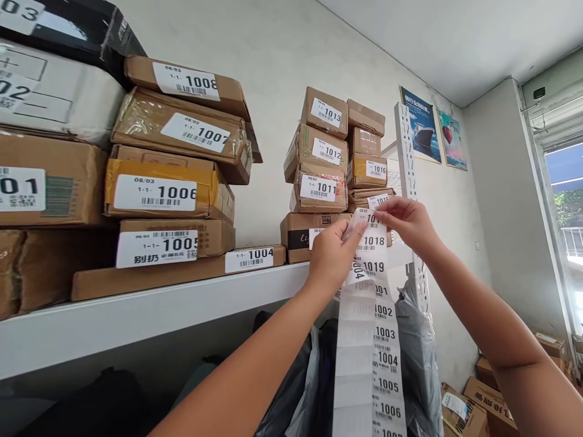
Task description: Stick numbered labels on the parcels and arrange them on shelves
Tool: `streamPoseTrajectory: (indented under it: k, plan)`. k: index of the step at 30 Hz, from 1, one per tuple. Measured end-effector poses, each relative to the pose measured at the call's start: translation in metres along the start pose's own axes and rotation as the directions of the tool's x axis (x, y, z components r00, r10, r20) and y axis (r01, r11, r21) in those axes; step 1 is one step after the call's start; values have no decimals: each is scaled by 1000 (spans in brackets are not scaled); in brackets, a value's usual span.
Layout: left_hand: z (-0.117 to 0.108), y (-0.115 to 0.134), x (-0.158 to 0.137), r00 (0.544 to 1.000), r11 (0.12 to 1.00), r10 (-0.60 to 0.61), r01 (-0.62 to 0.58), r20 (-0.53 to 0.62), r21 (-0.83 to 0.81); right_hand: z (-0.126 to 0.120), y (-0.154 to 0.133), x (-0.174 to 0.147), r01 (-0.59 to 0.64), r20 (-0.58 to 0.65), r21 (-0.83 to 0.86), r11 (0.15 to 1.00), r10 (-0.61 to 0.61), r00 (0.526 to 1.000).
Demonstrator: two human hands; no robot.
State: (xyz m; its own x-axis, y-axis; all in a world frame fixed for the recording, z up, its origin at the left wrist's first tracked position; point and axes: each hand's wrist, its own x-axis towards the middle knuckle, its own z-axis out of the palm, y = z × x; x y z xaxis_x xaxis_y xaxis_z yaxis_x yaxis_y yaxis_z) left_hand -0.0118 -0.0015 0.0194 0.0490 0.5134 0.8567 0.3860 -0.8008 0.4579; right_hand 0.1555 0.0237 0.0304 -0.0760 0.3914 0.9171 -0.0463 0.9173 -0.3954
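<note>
A long strip of printed number labels [387,358] hangs down from my hands, folded so part of its blank back shows. My left hand [332,252] pinches the strip near its top, thumb across the front. At the strip's upper right corner, my right hand [403,215] has its fingertips pressed together on the top label. Just behind the hands, a flat parcel labelled 1015 [362,197] is partly covered. Above it sits a box labelled 1016 [367,170], with two unlabelled boxes [367,141] on top. Beside that stack stands a column with the box labelled 1011 [319,188].
A white shelf [182,309] carries stacked labelled cartons, among them a box labelled 1006 [159,188]. Dark and grey bags [414,358] fill the space below. A perforated upright post [407,152] rises at the shelf's right end. More cartons [487,400] lie on the floor at right.
</note>
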Motion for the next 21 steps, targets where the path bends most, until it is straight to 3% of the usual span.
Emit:
streamPoseTrajectory:
  k: [3,5,7,10,12,21]
  plan:
    - [1,1,-1,986,983,-139,149,95,-111,3,4,26,136,-135,-129,982,-153,979]
    - [2,-1,-8,969,979,-184,196,164,-62,-5,8,61,223,-282,-246,943,-290,915]
    - [1,-3,-16,960,981,-192,196,205,-4,-19,12,106,274,-393,-364,890,-414,821]
    - [-3,-6,-27,963,982,-185,190,198,-5,-35,22,168,224,-348,-492,841,-426,835]
    - [-7,-6,-30,969,983,-178,184,171,-24,-38,29,193,166,-325,-563,810,-401,857]
    - [-17,-5,-29,984,990,-97,110,151,-83,-36,37,198,161,-192,-752,639,-447,874]
